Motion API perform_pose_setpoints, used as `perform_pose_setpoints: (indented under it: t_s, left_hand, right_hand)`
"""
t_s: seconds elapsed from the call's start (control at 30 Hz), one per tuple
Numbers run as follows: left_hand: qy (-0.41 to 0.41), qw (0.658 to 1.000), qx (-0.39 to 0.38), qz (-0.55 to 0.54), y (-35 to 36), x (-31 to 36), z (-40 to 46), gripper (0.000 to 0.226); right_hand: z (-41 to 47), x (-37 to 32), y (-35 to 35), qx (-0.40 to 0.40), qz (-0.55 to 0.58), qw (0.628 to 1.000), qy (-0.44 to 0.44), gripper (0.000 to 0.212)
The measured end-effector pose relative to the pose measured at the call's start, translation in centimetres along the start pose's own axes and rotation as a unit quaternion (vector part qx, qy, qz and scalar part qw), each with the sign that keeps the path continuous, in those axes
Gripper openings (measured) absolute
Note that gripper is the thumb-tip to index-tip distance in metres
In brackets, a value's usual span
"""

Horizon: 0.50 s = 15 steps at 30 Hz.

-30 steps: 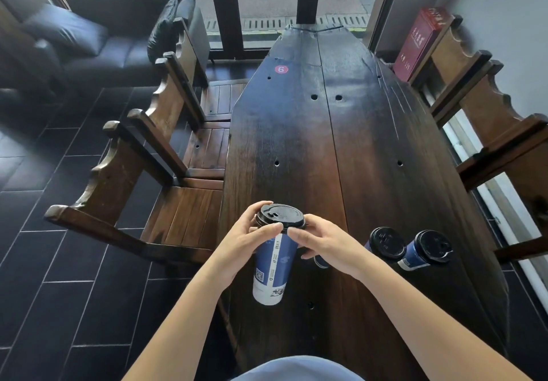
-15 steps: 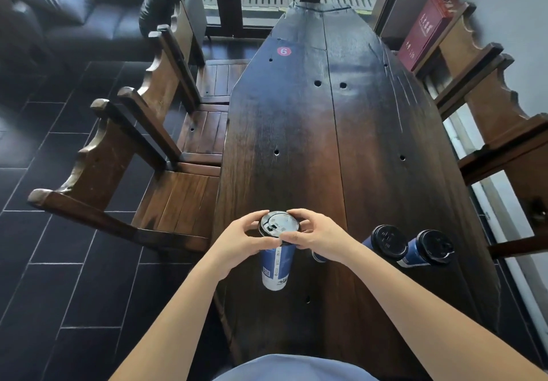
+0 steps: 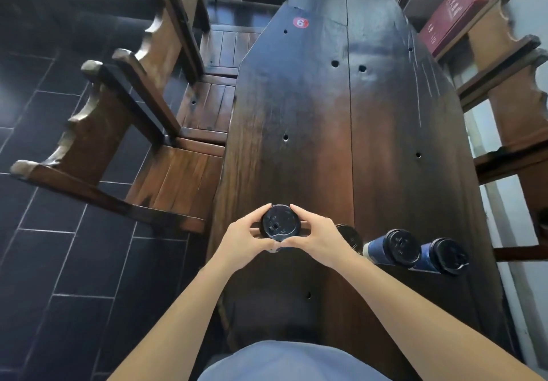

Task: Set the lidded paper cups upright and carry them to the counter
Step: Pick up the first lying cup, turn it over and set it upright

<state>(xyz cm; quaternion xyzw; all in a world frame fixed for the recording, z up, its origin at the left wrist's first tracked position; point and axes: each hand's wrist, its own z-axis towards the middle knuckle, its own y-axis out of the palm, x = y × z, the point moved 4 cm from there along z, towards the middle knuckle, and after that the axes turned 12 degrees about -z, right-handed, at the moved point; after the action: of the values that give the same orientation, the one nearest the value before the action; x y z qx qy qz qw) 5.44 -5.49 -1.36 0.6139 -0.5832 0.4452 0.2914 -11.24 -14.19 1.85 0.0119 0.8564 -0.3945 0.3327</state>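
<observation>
A blue paper cup with a black lid (image 3: 280,225) stands upright near the table's left edge; I see it almost straight from above. My left hand (image 3: 246,239) and my right hand (image 3: 315,237) both grip it around the lid, fingers curled on each side. To the right, three more lidded blue cups lie on their sides: one (image 3: 351,237) partly hidden behind my right hand, a second (image 3: 394,248), and a third (image 3: 443,257) nearest the right edge.
The long dark wooden table (image 3: 341,131) carries a red number sticker (image 3: 300,22) at its far end. Wooden chairs (image 3: 166,149) line the left side, more chairs (image 3: 516,107) the right. A red box (image 3: 453,13) sits at the back right. Dark tiled floor (image 3: 59,247) lies left.
The cup has gone from tilted to upright between my hands, and the view has swung down over it, so mostly the lid shows. A third lying cup has come into sight.
</observation>
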Motion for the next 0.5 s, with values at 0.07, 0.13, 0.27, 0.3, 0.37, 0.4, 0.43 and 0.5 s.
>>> perform_pose_setpoints:
  t_s: [0.07,0.13,0.27,0.3,0.37,0.4,0.43,0.5]
  left_hand:
    - [-0.001,1.0,-0.002,-0.003,0.0,-0.6,0.3,0.08]
    - [0.002,1.0,-0.004,0.007,0.3,-1.1,0.5,0.079]
    - [-0.005,1.0,-0.004,0.018,0.8,-2.1,0.6,0.077]
    - [-0.008,1.0,-0.003,0.023,0.9,-2.5,0.5,0.077]
    - [-0.014,1.0,-0.001,0.026,1.1,-3.4,0.2,0.078]
    - [-0.017,1.0,0.002,0.025,1.3,-3.8,0.0,0.078]
    - [-0.018,1.0,0.008,0.024,1.4,-4.1,-0.2,0.077]
    - [-0.02,0.999,0.016,0.024,1.6,-4.4,-0.5,0.078]
  right_hand:
    - [0.0,0.3,0.5,0.001,0.009,1.0,0.006,0.077]
    - [0.0,0.6,1.1,0.004,0.016,1.0,0.014,0.075]
    - [0.1,1.2,2.4,0.003,0.022,0.999,0.031,0.073]
    - [0.1,1.3,2.7,0.001,0.022,0.999,0.035,0.072]
    - [0.1,1.6,3.3,-0.003,0.021,0.999,0.042,0.071]
    - [0.0,1.8,3.6,-0.006,0.02,0.999,0.045,0.071]
    - [0.0,1.8,3.8,-0.01,0.019,0.999,0.046,0.071]
    - [0.1,1.9,4.0,-0.018,0.018,0.999,0.047,0.072]
